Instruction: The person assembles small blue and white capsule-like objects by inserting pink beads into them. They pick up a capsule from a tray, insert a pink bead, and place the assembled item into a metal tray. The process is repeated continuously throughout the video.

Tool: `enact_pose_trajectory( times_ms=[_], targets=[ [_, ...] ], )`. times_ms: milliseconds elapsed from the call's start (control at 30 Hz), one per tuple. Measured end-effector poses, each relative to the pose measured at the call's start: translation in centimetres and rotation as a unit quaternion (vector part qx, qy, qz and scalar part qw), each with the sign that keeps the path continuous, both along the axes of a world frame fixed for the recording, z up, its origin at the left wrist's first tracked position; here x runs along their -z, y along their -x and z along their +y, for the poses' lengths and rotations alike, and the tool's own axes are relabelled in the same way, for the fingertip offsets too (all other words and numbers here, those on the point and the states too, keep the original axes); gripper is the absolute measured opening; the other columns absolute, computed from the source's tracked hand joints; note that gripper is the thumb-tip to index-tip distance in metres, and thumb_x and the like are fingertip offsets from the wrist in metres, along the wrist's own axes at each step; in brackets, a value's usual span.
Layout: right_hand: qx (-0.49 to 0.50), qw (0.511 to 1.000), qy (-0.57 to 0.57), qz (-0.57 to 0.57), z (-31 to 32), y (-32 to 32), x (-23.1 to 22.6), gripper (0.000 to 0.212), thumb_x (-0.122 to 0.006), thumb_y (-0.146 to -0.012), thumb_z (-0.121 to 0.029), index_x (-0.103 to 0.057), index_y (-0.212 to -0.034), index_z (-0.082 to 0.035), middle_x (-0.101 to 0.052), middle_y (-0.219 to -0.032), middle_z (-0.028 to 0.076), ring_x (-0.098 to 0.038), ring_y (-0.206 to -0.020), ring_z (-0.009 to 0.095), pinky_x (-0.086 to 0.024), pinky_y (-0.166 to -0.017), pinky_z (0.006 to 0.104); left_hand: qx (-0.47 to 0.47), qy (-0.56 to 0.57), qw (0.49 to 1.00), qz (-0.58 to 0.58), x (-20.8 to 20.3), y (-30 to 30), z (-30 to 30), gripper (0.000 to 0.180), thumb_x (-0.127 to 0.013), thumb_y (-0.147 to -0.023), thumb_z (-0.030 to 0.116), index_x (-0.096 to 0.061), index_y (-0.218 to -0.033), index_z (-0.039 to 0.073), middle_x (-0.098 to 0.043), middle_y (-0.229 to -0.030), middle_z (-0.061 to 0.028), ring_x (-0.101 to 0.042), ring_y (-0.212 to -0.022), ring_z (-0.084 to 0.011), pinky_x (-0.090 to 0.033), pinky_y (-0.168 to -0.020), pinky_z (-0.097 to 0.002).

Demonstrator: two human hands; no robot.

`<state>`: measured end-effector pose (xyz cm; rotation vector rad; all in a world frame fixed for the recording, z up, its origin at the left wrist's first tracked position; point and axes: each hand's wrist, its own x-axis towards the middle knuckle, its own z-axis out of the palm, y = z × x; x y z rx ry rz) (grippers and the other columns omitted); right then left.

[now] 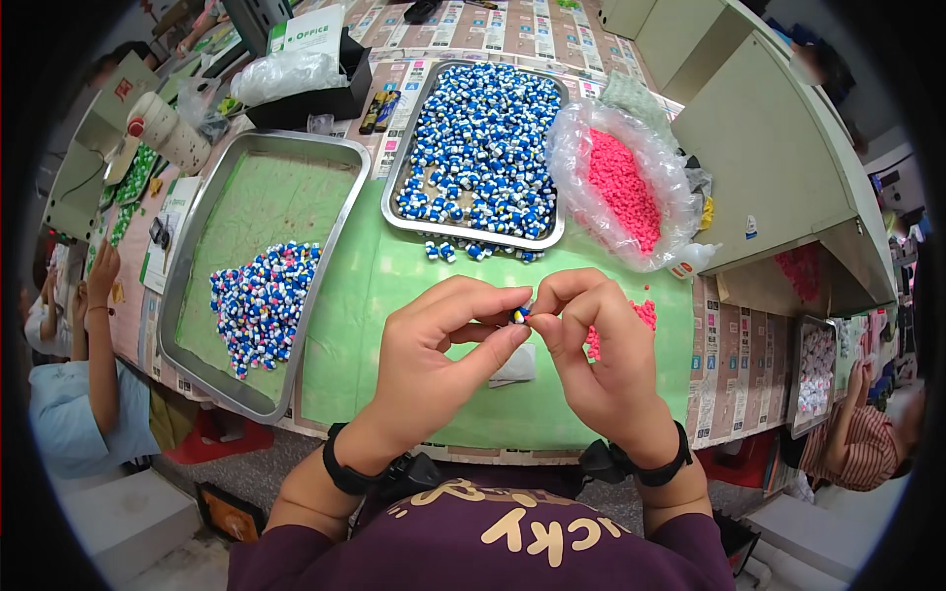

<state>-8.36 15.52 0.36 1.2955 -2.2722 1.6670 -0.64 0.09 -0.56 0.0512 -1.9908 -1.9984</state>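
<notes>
My L hand (424, 350) has a tiny blue-and-white piece (518, 316) clamped btwn thumb + index tips, a bit of yellow showing on it. It's up over the green mat (345, 394), approx. centered in front of me. R hand (611, 360): thumb + index pinched tog. right at the piece's R side, on what looks like a tiny pink bit (529, 317); v. small, mostly hidden by my fingertips. Can't tell if bit + piece are touching.

Under my hands, a folded whitish pad (514, 366) lies on the mat. Small pink pile (645, 313) also on mat, partly behind R hand. Beyond: metal tray (394, 187) full of blue-and-white pcs, w/ a few loose pcs (478, 251) on the mat along its near edge. Just R of that tray, clear plastic bag (572, 148) open, lots of pink bits inside; white squeeze bottle (695, 258) by its near R side.

To my L, second metal tray (266, 177), green-lined, tilted in view; heap of blue-and-white pcs w/ pink mixed in (264, 305) sits toward its near R part. Black box (340, 98) w/ clear plastic wrap farther back. Co-workers at both sides: light-blue top (74, 414) L, striped top (852, 448) R.
</notes>
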Motion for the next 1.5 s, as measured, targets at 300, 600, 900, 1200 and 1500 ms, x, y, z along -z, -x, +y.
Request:
enact_pose_trajectory(
  times_ms=[300, 600, 900, 1200, 1500],
  targets=[
    [-0.037, 0.977, 0.007, -0.210, 0.3, 0.6, 0.5, 0.032, -0.073, -0.082, -0.001, -0.042, -0.087, -0.007, -0.047, -0.082, 0.003, -0.053, -0.080, 0.013, -0.043, -0.072, 0.0272, -0.025, 0.187, 0.980, 0.067, 0.3, -0.9, -1.0, 0.029, -0.077, -0.075, -0.006, -0.073, -0.103, 0.003, -0.066, -0.087, -0.0070, -0.063, -0.076, -0.0124, -0.050, -0.064, -0.0237],
    [0.171, 0.974, -0.027, -0.144, 6.6, 6.5, 1.2, 0.023, -0.069, -0.086, -0.003, -0.046, -0.085, -0.003, -0.055, -0.082, 0.001, -0.054, -0.078, 0.009, -0.046, -0.073, 0.0255, -0.274, 0.238, 0.932, -0.005, 2.3, -6.0, -12.3, 0.022, -0.067, -0.082, -0.009, -0.071, -0.102, 0.001, -0.060, -0.087, -0.0037, -0.060, -0.081, -0.0108, -0.049, -0.068, -0.0211],
    [0.125, 0.959, -0.217, -0.130, 9.2, 6.8, 4.0, 0.010, -0.062, -0.082, 0.002, -0.054, -0.086, 0.000, -0.061, -0.077, 0.010, -0.061, -0.071, 0.019, -0.047, -0.068, 0.0312, -0.354, 0.469, 0.773, -0.238, 3.2, -9.4, -20.0, 0.021, -0.069, -0.084, 0.004, -0.067, -0.104, 0.002, -0.057, -0.092, -0.0047, -0.054, -0.079, -0.0108, -0.044, -0.067, -0.0233],
    [0.055, 0.963, -0.261, -0.037, 6.4, 6.8, 5.3, 0.007, -0.055, -0.079, 0.005, -0.052, -0.082, 0.001, -0.059, -0.076, 0.019, -0.058, -0.070, 0.038, -0.047, -0.062, 0.0425, -0.090, 0.380, 0.913, -0.113, 2.5, 1.9, -8.7, 0.018, -0.069, -0.082, 0.003, -0.064, -0.099, 0.003, -0.058, -0.096, -0.0074, -0.060, -0.082, -0.0187, -0.049, -0.068, -0.0300],
    [0.078, 0.960, -0.270, 0.000, 6.3, 6.5, 5.8, 0.009, -0.059, -0.079, 0.003, -0.051, -0.080, 0.000, -0.059, -0.076, 0.018, -0.059, -0.073, 0.039, -0.047, -0.064, 0.0443, -0.041, 0.460, 0.882, -0.092, 6.5, 4.5, -7.3, 0.016, -0.070, -0.079, 0.001, -0.062, -0.093, 0.000, -0.058, -0.092, -0.0108, -0.063, -0.077, -0.0266, -0.053, -0.069, -0.0345]
  ],
)
